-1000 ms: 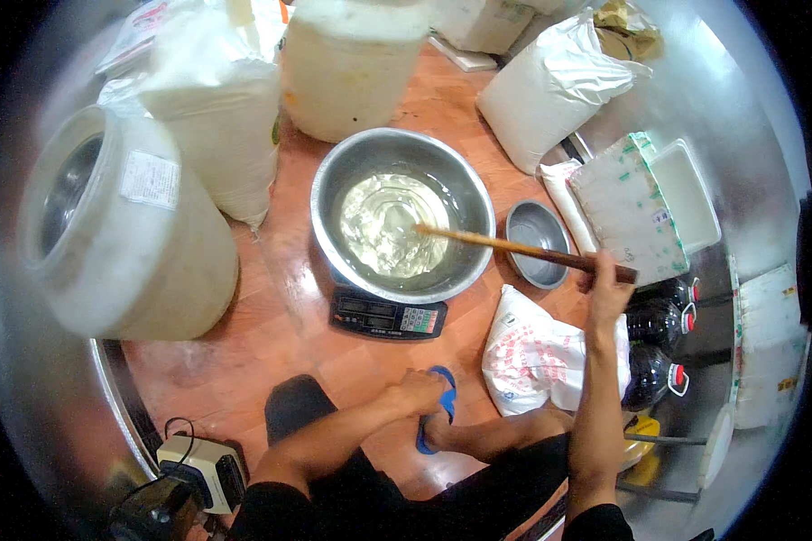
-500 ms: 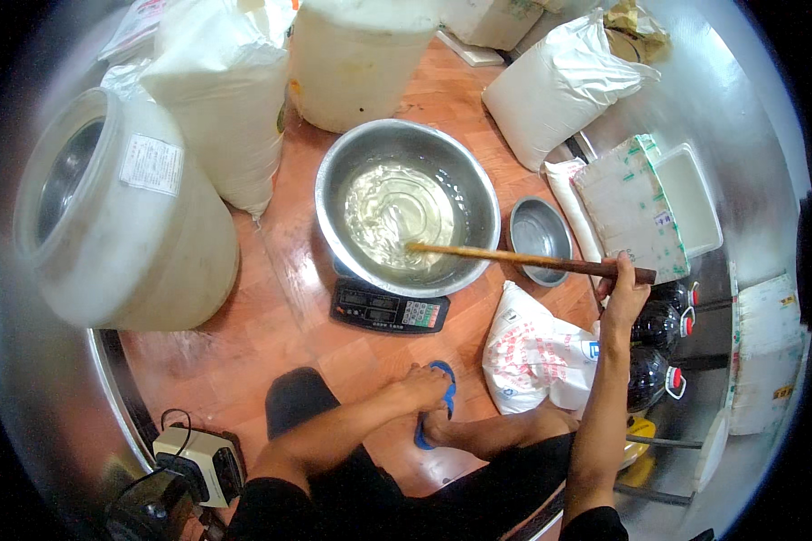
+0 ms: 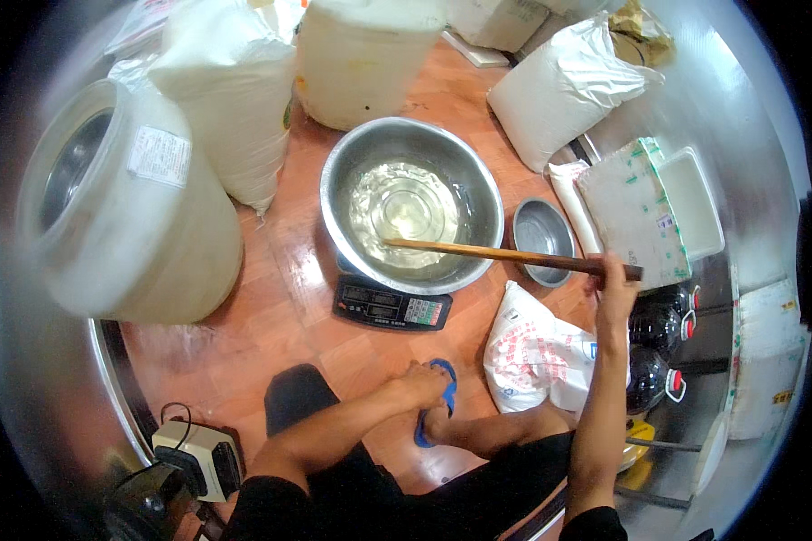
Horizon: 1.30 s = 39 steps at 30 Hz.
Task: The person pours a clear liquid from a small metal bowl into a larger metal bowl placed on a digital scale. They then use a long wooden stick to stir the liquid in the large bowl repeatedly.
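Observation:
My right hand (image 3: pixel 617 284) is closed around the dark end of a long wooden stick (image 3: pixel 487 252). The stick slants over the rim of a big steel basin (image 3: pixel 332 212), and its pale tip dips into clear, rippling liquid (image 3: pixel 406 212). Beneath the basin is a black digital scale (image 3: pixel 383 305), its keypad panel jutting out toward me. Low in front of my body, my left hand (image 3: pixel 427 386) rests by a blue slipper (image 3: pixel 447 383) on my foot. Its fingers are too small and bunched to read clearly.
A smaller steel bowl (image 3: pixel 543 236) and a white printed bag (image 3: pixel 523 352) lie right of the basin. Dark bottles (image 3: pixel 650 379) with red caps line the right side. Large plastic barrels (image 3: pixel 153 243) and white sacks (image 3: pixel 550 99) surround the far side. A beige device (image 3: pixel 194 455) sits lower left.
The stick's tip has swept left through the liquid, and my right hand has shifted slightly left with it. The ripples have changed shape. My left hand stays in place.

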Each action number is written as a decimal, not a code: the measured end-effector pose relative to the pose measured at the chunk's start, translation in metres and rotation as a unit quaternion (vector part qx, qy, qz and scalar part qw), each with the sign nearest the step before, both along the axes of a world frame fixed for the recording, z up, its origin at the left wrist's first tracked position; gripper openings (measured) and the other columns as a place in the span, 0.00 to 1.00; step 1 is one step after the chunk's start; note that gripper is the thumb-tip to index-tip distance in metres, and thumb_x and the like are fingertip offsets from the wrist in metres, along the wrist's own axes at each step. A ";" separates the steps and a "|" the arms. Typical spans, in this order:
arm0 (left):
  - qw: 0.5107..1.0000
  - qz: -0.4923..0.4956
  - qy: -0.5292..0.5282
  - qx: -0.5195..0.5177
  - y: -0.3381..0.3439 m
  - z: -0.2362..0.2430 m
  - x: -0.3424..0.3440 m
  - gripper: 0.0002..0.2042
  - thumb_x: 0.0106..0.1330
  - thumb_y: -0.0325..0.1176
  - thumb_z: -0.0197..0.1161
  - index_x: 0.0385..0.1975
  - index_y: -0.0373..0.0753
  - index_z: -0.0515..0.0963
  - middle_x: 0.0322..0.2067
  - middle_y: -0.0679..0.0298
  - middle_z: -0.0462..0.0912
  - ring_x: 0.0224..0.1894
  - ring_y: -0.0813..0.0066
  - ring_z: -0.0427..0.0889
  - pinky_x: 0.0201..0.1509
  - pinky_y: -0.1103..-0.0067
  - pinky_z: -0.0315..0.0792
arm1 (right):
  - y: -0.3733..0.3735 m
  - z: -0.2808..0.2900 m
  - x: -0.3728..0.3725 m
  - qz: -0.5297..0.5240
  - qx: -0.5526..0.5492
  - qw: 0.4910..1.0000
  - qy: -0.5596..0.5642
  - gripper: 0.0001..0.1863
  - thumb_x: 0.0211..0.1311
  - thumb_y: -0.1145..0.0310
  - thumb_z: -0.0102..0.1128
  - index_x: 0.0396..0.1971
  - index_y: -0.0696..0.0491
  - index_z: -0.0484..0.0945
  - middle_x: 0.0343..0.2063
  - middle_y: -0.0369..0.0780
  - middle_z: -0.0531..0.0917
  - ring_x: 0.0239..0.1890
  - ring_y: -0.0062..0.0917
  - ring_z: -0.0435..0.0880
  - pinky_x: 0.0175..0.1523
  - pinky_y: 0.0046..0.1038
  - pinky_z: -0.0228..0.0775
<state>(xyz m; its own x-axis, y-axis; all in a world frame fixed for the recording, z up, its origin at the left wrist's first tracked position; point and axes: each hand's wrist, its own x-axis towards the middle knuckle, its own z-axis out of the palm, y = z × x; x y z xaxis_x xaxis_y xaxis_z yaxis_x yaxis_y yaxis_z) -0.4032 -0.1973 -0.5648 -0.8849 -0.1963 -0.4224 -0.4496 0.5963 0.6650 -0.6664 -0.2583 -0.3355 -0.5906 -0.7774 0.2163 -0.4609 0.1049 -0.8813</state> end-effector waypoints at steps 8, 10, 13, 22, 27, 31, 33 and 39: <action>0.996 0.032 0.069 -0.040 0.009 -0.025 -0.005 0.34 0.61 0.46 0.70 0.63 0.34 0.68 0.62 0.51 0.74 0.60 0.49 0.77 0.58 0.52 0.72 | -0.017 -0.037 0.043 0.195 0.071 0.978 -0.028 0.16 0.69 0.70 0.63 0.53 0.60 0.81 0.37 0.40 0.87 0.38 0.22 0.86 0.51 0.24 0.79; 0.993 0.045 0.096 -0.047 0.016 -0.044 -0.001 0.34 0.60 0.44 0.70 0.62 0.34 0.68 0.59 0.50 0.76 0.58 0.49 0.78 0.57 0.53 0.73 | -0.021 -0.033 0.057 0.253 0.085 0.962 -0.058 0.17 0.70 0.70 0.61 0.54 0.62 0.80 0.41 0.42 0.86 0.41 0.24 0.87 0.50 0.25 0.80; 0.996 0.020 0.079 -0.020 0.006 -0.009 0.002 0.32 0.60 0.41 0.69 0.61 0.31 0.69 0.58 0.48 0.77 0.58 0.49 0.78 0.56 0.54 0.74 | -0.006 -0.005 0.041 0.199 0.120 0.962 -0.141 0.18 0.70 0.65 0.60 0.51 0.64 0.81 0.38 0.42 0.87 0.35 0.25 0.87 0.45 0.25 0.80; 0.989 0.073 0.100 -0.079 0.040 -0.067 -0.022 0.23 0.55 0.42 0.70 0.47 0.33 0.83 0.49 0.48 0.85 0.52 0.50 0.83 0.56 0.49 0.72 | 0.006 -0.007 -0.002 -0.035 -0.031 0.998 0.049 0.19 0.70 0.59 0.58 0.37 0.62 0.86 0.21 0.34 0.80 0.20 0.15 0.75 0.27 0.18 0.65; 0.994 0.043 0.054 -0.088 0.031 -0.058 -0.023 0.26 0.55 0.42 0.72 0.51 0.32 0.79 0.51 0.50 0.83 0.52 0.53 0.83 0.53 0.51 0.73 | -0.009 -0.044 0.038 0.205 0.103 0.973 -0.023 0.21 0.74 0.60 0.57 0.56 0.62 0.79 0.35 0.39 0.86 0.37 0.21 0.85 0.48 0.24 0.77; 0.992 0.058 0.076 -0.076 0.024 -0.040 -0.012 0.28 0.55 0.45 0.74 0.51 0.32 0.77 0.50 0.50 0.83 0.51 0.54 0.83 0.49 0.51 0.75 | -0.003 -0.025 -0.001 0.139 0.105 0.981 -0.088 0.24 0.72 0.54 0.58 0.52 0.61 0.81 0.32 0.37 0.84 0.31 0.19 0.82 0.41 0.24 0.78; 0.994 0.056 0.072 -0.058 0.021 -0.035 -0.004 0.29 0.55 0.47 0.73 0.51 0.32 0.78 0.51 0.50 0.82 0.51 0.53 0.83 0.50 0.51 0.74 | -0.002 -0.001 -0.007 0.040 0.034 0.997 -0.058 0.22 0.71 0.56 0.58 0.40 0.63 0.84 0.23 0.36 0.81 0.20 0.17 0.75 0.25 0.21 0.69; 0.997 0.050 0.041 -0.050 0.012 -0.017 0.000 0.30 0.56 0.50 0.73 0.52 0.34 0.78 0.52 0.51 0.82 0.54 0.53 0.81 0.54 0.50 0.73 | -0.005 -0.021 -0.004 0.069 0.021 0.997 -0.005 0.22 0.72 0.55 0.57 0.47 0.61 0.83 0.25 0.37 0.82 0.26 0.18 0.79 0.34 0.22 0.73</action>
<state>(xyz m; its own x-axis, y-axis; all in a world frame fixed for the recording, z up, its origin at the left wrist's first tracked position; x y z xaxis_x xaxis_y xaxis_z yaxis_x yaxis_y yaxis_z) -0.4034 -0.1850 -0.5822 -0.8899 -0.3219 -0.3231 -0.4560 0.6166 0.6418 -0.6700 -0.2637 -0.3566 -0.4796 -0.8594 0.1773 -0.4652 0.0777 -0.8818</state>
